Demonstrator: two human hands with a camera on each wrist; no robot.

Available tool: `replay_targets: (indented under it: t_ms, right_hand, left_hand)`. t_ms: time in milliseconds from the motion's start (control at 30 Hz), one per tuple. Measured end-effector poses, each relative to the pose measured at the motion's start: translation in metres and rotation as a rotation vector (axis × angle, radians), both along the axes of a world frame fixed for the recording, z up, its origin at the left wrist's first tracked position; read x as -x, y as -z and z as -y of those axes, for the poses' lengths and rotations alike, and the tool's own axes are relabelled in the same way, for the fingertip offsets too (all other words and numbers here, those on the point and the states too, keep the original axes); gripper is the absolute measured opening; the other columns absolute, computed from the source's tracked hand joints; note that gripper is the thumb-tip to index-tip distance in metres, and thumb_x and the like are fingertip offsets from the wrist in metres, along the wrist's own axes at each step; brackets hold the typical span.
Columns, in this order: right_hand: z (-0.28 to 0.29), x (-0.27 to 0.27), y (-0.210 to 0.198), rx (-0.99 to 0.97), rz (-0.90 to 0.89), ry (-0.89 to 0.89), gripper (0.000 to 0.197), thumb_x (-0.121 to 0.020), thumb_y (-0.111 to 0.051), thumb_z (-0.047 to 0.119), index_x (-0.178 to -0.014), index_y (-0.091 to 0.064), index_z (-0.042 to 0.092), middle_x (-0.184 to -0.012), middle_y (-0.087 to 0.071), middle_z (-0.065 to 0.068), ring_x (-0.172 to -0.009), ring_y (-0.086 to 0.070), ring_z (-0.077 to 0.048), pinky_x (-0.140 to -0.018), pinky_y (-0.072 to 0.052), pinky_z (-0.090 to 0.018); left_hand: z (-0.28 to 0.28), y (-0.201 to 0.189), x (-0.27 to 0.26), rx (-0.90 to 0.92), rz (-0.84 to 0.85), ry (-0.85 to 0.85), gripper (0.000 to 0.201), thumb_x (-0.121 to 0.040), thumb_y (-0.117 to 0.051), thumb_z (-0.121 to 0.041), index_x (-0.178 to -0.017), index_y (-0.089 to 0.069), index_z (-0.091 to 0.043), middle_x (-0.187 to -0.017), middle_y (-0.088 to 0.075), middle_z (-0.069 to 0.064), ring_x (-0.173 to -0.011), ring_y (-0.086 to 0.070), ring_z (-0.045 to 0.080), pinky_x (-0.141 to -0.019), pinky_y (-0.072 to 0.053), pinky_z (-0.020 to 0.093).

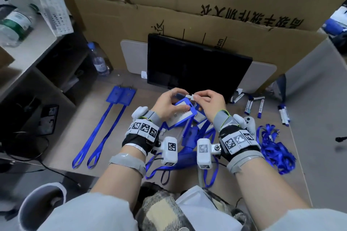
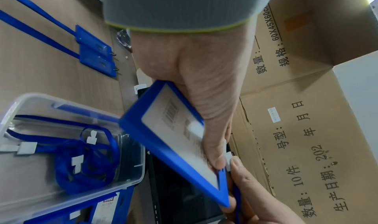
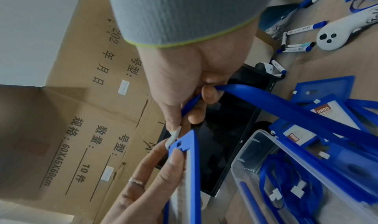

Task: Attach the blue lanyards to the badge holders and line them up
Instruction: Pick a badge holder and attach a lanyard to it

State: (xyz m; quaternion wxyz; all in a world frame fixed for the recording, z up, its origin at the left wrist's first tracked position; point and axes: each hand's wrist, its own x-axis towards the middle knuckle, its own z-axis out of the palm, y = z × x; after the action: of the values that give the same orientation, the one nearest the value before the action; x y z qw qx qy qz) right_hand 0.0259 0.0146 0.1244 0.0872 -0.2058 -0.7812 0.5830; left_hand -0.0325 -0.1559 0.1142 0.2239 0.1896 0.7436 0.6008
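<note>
My left hand (image 1: 170, 102) grips a blue badge holder (image 1: 183, 109) with a white card in it, held above the table; the same badge holder (image 2: 175, 140) fills the left wrist view under my thumb. My right hand (image 1: 208, 102) pinches the white tab (image 1: 189, 96) at the end of a blue lanyard (image 3: 286, 107) and holds it at the holder's slotted top edge (image 3: 180, 144). The lanyard strap runs back through my right fingers. Two finished badge holders with lanyards (image 1: 122, 94) lie side by side on the left of the table.
A clear plastic box (image 2: 67, 146) with blue lanyards sits under my hands, with more badge holders (image 3: 319, 114) beside it. A tangle of lanyards (image 1: 276, 146), several markers (image 1: 261, 107) and a white controller (image 3: 335, 35) lie right. A black monitor (image 1: 195, 65) and cardboard boxes (image 1: 206, 5) stand behind.
</note>
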Motion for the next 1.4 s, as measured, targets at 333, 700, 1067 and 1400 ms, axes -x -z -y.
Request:
replay_targets:
  t_ms: [333,700,1067,1400]
  right_hand:
    - [0.024,-0.001,-0.003,0.012,0.026,-0.123,0.009,-0.086,-0.071,0.015,-0.092,-0.071,0.009,-0.078,-0.074,-0.004,-0.065,-0.068,-0.001,-0.061,-0.050,-0.013]
    - [0.034,-0.005,-0.007,0.009,0.045,-0.182,0.008,-0.089,-0.065,0.007,-0.097,-0.067,0.007,-0.077,-0.072,-0.003,-0.066,-0.067,0.003,-0.059,-0.050,-0.011]
    - [0.034,-0.006,0.009,-0.136,0.113,-0.167,0.020,-0.075,-0.080,0.017,-0.072,-0.068,0.032,-0.065,-0.072,0.009,-0.075,-0.071,-0.008,-0.079,-0.059,-0.036]
    - [0.041,-0.009,0.009,-0.144,0.106,-0.254,0.023,-0.083,-0.069,0.004,-0.091,-0.073,0.025,-0.080,-0.071,0.014,-0.071,-0.063,0.009,-0.071,-0.050,-0.022]
  left_hand:
    - [0.027,0.002,0.001,-0.062,0.070,-0.079,0.028,-0.079,-0.081,-0.016,-0.100,-0.063,-0.009,-0.080,-0.072,0.004,-0.072,-0.068,0.016,-0.064,-0.054,0.028]
    - [0.038,0.004,0.005,-0.114,0.132,-0.134,0.022,-0.090,-0.068,-0.012,-0.109,-0.075,-0.020,-0.099,-0.075,0.010,-0.089,-0.070,0.021,-0.090,-0.056,0.048]
    - [0.035,-0.004,-0.003,-0.173,0.173,-0.117,0.018,-0.096,-0.061,-0.017,-0.110,-0.072,-0.017,-0.095,-0.074,0.010,-0.079,-0.067,0.015,-0.072,-0.057,0.032]
    - [0.031,-0.003,-0.006,-0.158,0.309,-0.107,0.027,-0.089,-0.070,-0.025,-0.107,-0.071,-0.005,-0.097,-0.075,0.013,-0.080,-0.070,0.019,-0.077,-0.058,0.035]
